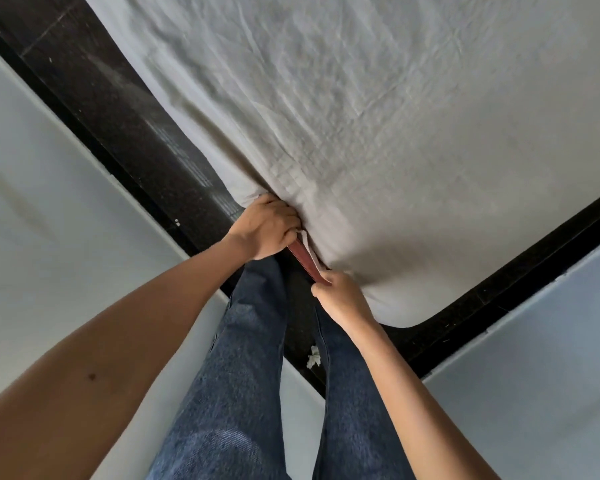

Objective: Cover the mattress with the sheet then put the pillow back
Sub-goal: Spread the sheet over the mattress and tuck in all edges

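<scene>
Done so far: sheet (378, 109) spread over the whole visible top of the mattress and down over its near edge.
In hand: by the look of it, tucking or stretching the sheet's edge along the near side, close to the rounded corner at lower right.
Left to do: finishing that edge, perhaps other sides out of view, then bringing back the pillow, nowhere in view.
Progress: judged past halfway on the covering, with the pillow step not yet begun.
Sheet's look: pale grey, thin, creased all over, crossed by faint fold lines in a grid, bunched into tight pleats where the grips pull.
Sheet's place: on the bed, flat on top, wrapped smoothly round the near corner.
Mattress: hidden under the cloth.
Reddish-brown strip (303, 256): bared between the 2 grips; mattress side or bed frame, cannot tell.
Left grip (264, 226): clenched on a gather of sheet at the near edge, knuckles up, fingers curled under.
Right grip (340, 296): pinching the sheet's narrow white hem (309, 252) at its lower end, just beside the strip.
Below: dark floor (125, 109), blue jeans (243, 358), a small white scrap (313, 356) on the floor.
</scene>
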Motion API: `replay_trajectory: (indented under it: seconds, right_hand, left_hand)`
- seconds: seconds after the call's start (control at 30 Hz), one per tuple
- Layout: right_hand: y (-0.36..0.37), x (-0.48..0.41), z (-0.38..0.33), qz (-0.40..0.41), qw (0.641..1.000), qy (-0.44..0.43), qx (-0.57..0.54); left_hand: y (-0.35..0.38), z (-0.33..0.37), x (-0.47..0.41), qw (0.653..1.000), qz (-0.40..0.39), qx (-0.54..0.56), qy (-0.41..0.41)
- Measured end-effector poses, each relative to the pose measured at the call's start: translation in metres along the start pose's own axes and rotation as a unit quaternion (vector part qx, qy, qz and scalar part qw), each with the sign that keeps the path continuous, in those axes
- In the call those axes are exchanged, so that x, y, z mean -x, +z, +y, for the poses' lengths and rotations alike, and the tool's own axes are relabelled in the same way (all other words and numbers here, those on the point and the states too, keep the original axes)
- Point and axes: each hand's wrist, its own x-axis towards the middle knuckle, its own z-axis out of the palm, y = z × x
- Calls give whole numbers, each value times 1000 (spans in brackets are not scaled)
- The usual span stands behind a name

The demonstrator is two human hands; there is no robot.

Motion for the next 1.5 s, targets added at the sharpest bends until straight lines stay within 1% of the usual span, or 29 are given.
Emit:
replay_trajectory:
  seconds: [0.07,0.1,0.17,0.23,0.27,0.3,0.33,0.4,0.43,0.47,0.5,0.53,0.57,0.67,0.73,0.8,0.87,0.97,1.03,1.1,1.13,1.2,1.27,1.33,1.37,1.43,1.47,1.5]
  right_hand:
    - [-1,3,-11,73,995,-60,-12]
    - [-1,-2,-18,91,992,-89,-13]
    - [3,-17,-33,77,992,-103,-1]
    - [8,-31,-40,49,996,-72,7]
    - [12,-35,-43,28,998,-58,6]
    - [15,-40,-44,8,999,-43,7]
    - [18,-42,-47,-15,999,-31,21]
    - [19,-51,-54,-37,997,-11,63]
    - [17,-56,-59,-36,997,8,64]
    - [14,-59,-66,-36,997,28,60]
    - [11,-62,-70,-41,997,47,52]
    - [8,-63,-73,-52,995,64,47]
    - [6,-65,-74,-64,994,73,39]
    - [6,-62,-74,-93,992,78,27]
    - [12,-61,-69,-94,994,50,18]
    - [19,-56,-65,-78,996,31,10]
    - [20,-49,-66,-65,997,28,-9]
    - [13,-35,-75,-65,997,37,-33]
    - [7,-27,-80,-37,998,20,-36]
    - [7,-22,-91,41,997,-34,-48]
    - [9,-24,-98,77,994,-55,-54]
    - [14,-35,-117,102,989,-78,-74]
    - [22,-46,-137,88,989,-95,-69]
    - [31,-56,-145,92,988,-114,-49]
    - [34,-58,-147,99,987,-121,-38]
    - [39,-60,-150,95,989,-110,-33]
    - [39,-61,-152,93,990,-97,-35]
    - [37,-62,-156,86,992,-85,-32]
  left_hand:
    - [-7,-6,-7,1000,-29,1,2]
    - [-10,-9,-10,999,-45,11,6]
    - [-15,-12,-14,997,-66,36,14]
    - [-14,-15,-13,994,-65,88,3]
    - [-11,-15,-10,991,-47,123,-12]
    - [-9,-14,-5,988,-16,152,-30]
    - [-7,-11,0,983,36,172,-50]
    - [0,2,13,963,175,182,-95]
    - [3,9,20,949,230,178,-124]
    - [5,15,26,936,264,172,-156]
    - [7,18,30,928,280,165,-183]
    - [8,18,32,926,280,154,-200]
    - [10,16,32,931,267,132,-209]
    - [12,12,31,961,184,40,-204]
    - [9,5,29,974,143,-2,-177]
    - [1,-10,29,985,95,-37,-141]
    - [-10,-28,24,989,40,-71,-123]
    - [-31,-41,7,984,-32,-82,-156]
    - [-36,-43,-4,980,-68,-92,-161]
    - [-38,-47,-10,979,-100,-106,-141]
    - [-40,-52,-11,980,-111,-108,-121]
    - [-46,-66,-11,986,-118,-98,-58]
    - [-51,-84,-5,995,-81,-55,11]
    - [-48,-96,8,998,-10,-20,51]
    - [-43,-97,15,998,24,-13,50]
    - [-28,-88,29,994,106,31,14]
    - [-23,-79,35,985,152,81,-16]
    - [-20,-69,40,969,194,146,-54]
